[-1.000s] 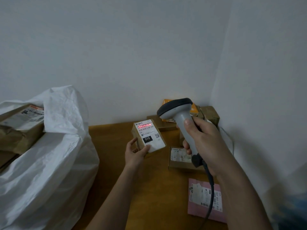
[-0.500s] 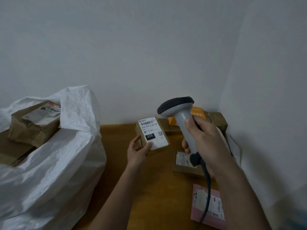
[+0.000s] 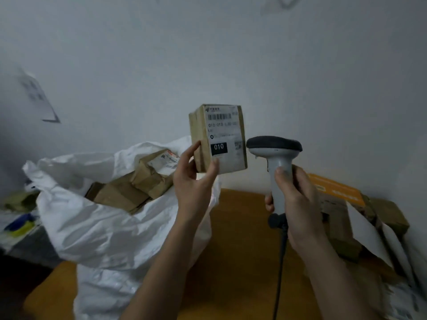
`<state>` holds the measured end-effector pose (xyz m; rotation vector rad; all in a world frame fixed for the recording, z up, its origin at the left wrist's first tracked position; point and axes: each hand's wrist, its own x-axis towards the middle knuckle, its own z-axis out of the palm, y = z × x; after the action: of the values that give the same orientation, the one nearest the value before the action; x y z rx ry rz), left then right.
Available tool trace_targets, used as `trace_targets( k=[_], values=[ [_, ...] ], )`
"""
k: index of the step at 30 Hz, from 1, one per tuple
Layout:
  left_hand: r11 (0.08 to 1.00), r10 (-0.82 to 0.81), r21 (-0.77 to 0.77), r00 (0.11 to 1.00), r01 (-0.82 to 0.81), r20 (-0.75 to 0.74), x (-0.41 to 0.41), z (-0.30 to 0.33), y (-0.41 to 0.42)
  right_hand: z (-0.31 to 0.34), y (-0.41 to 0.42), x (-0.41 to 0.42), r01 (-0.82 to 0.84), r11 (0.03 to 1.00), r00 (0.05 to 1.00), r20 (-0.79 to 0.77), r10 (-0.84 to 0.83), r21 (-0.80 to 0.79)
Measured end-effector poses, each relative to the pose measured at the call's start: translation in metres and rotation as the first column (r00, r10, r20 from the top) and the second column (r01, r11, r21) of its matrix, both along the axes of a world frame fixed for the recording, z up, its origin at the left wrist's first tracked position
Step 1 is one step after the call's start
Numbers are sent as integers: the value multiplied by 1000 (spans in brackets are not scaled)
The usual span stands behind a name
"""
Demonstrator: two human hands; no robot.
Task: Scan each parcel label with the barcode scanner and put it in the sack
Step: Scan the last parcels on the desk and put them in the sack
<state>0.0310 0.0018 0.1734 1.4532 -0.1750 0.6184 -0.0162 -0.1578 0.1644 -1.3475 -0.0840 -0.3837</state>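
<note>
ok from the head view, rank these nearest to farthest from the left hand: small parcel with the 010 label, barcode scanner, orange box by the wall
1. Small parcel, held in the left hand.
2. Barcode scanner, just to its right, in the right hand.
3. Orange box, farthest right, against the wall.

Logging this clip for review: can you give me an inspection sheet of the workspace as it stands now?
Surface: orange-brown table, partly covered.
Job's things: labelled parcel held up near the sack; sack open, brown parcels inside; scanner upright beside the parcel.
Clutter: boxes, one orange-topped, and white sheets at the table's right; blurred items far left.
Hands: left hand fingers pinch the parcel's lower corner; right hand grips the scanner handle.
Cables: scanner cable hangs down from the handle.
Surroundings: plain white walls; paper on the left wall.
</note>
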Motion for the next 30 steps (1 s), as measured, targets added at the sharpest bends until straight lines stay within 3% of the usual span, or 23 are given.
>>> trace_targets(
  k=[4, 8, 12, 16, 18, 20, 30],
  values=[
    [960, 274, -80, 958, -268, 84, 2, 16, 65, 5, 45, 18, -42, 999, 999, 21, 42, -18],
    [828, 545, -158, 838, -537, 7, 16, 12, 148, 3, 85, 23, -102, 994, 994, 30, 103, -42],
    [692, 711, 151, 702, -706, 26, 29, 13, 206, -3, 115, 23, -138, 990, 990, 5, 138, -44],
    [579, 715, 523, 698, -625, 42, 49, 3, 246, -9, 132, 27, -141, 988, 990, -28, 140, -55],
    [614, 659, 641, 746, -460, -96, 60, -9, 260, -11, 135, 30, -133, 990, 991, -39, 131, -54],
    [646, 628, 675, 751, -356, -204, 66, -19, 265, -14, 137, 34, -121, 991, 992, -47, 119, -49],
    [647, 616, 658, 772, -384, -155, 75, -16, 243, -25, 119, 37, -9, 999, 998, -55, 6, -54]
  ],
)
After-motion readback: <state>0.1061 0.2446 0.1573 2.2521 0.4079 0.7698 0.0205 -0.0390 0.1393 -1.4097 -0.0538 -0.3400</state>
